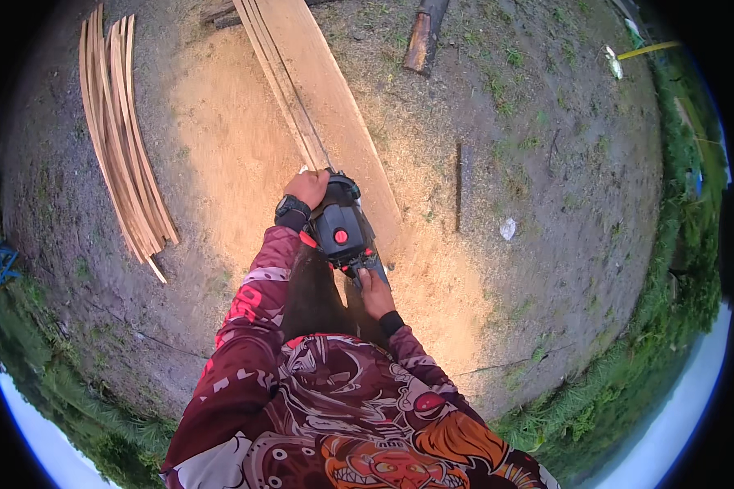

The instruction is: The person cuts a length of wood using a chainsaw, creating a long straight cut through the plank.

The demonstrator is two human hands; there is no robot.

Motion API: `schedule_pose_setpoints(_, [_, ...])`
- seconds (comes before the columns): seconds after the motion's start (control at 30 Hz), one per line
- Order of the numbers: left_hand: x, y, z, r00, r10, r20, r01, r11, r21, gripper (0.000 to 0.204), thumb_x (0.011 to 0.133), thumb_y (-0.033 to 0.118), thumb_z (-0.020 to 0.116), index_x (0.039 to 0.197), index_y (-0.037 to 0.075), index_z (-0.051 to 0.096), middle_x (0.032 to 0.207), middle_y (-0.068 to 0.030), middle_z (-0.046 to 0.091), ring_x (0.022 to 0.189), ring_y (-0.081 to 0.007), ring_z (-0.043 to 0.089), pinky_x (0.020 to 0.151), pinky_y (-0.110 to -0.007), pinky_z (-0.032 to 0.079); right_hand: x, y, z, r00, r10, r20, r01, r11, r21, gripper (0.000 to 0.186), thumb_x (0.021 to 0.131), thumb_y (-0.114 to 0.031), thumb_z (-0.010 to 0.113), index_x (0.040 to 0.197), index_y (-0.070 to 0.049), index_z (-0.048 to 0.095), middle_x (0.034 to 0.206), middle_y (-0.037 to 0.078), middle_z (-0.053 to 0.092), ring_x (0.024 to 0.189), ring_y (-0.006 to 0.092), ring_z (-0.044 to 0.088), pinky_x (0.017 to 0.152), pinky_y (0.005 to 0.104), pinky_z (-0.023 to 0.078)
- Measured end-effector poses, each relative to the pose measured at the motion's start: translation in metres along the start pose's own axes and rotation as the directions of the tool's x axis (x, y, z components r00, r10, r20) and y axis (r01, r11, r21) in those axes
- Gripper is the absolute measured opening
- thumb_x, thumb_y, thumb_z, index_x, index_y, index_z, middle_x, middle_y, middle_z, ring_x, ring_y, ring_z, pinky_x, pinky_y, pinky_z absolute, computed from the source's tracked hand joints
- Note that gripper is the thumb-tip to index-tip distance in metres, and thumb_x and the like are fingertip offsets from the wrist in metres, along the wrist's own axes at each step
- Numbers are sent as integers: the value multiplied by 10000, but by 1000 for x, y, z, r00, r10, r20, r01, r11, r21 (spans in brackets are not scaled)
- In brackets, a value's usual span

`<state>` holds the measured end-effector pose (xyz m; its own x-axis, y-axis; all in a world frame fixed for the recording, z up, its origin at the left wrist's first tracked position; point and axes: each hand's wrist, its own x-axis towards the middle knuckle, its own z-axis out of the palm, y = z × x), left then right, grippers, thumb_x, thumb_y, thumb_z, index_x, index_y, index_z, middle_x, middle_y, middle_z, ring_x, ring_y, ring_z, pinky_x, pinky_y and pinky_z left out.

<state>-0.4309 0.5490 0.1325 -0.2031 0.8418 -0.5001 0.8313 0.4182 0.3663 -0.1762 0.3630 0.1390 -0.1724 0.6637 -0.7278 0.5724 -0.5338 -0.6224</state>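
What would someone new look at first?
Probably the black chainsaw with a round red knob, near the middle, gripped by the left hand in front and right hand behind. A long, tan wooden plank stretches past it to the top. On the left, thin, pale-brown wooden strips lie together.

The chainsaw point(341, 224) is at the near end of the plank point(330, 81), your left hand point(308, 188) at its front, your right hand point(376, 295) behind. Strips point(121, 147) lie on the ground point(563, 277) to your left; rightward, a log point(422, 41) lies beyond a stick point(459, 187).
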Motion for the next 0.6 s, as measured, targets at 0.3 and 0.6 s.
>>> schedule_pose_setpoints(0.3, [115, -55, -31, 991, 49, -122, -47, 999, 15, 616, 946, 493, 372, 999, -13, 720, 1048, -307, 674, 1007, -476, 652, 920, -520, 509, 61, -82, 2, 997, -73, -33, 71, 996, -56, 650, 1055, -522, 351, 1278, 52, 559, 1167, 346, 637, 1137, 498, 592, 970, 521, 457])
schedule_pose_setpoints(0.6, [94, -57, -2, 992, 49, -115, -51, 999, -16, 613, 926, 486, 393, 992, -31, 716, 1017, -316, 673, 1004, -483, 652, 920, -525, 503, 54, -53, 9, 999, -37, -20, 35, 997, -69, 624, 1058, -510, 345, 1275, 36, 557, 1163, 356, 628, 1136, 521, 572, 964, 534, 456])
